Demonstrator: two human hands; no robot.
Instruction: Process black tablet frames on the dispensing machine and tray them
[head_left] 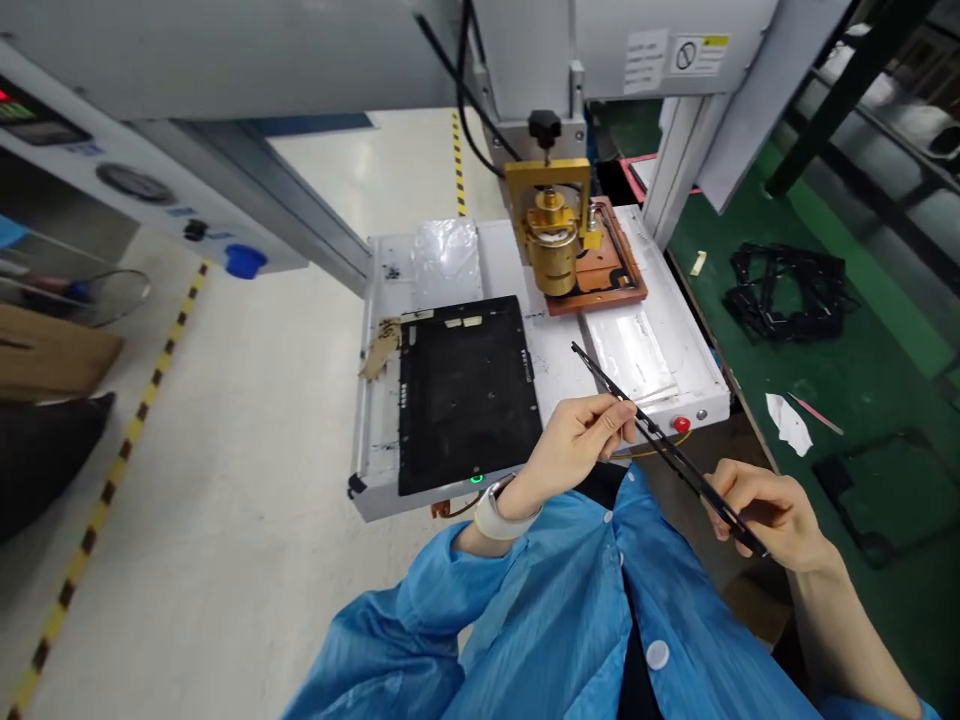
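A thin black frame-like part (pixel 671 452), seen nearly edge-on, slants down to the right in front of my body. My left hand (pixel 583 440) pinches it near its upper part. Lower down, my right hand (pixel 769 510) grips its other end, thumb and fingers closed around it. Left of my left hand, a flat black rectangular panel (pixel 469 390) with small pale strips along its top edge lies on the white machine table (pixel 559 365). Behind the part stands a brass press head (pixel 553 245) over a copper-coloured fixture plate (pixel 626 285).
A green bench (pixel 787 385) on the right bears a stack of black frames (pixel 787 290), a torn white paper (pixel 789 424), a pink stick (pixel 816 413) and another thin black frame (pixel 885 500). Clear plastic sheets (pixel 446 262) lie at the back. A red button (pixel 681 424) sits on the table's front edge.
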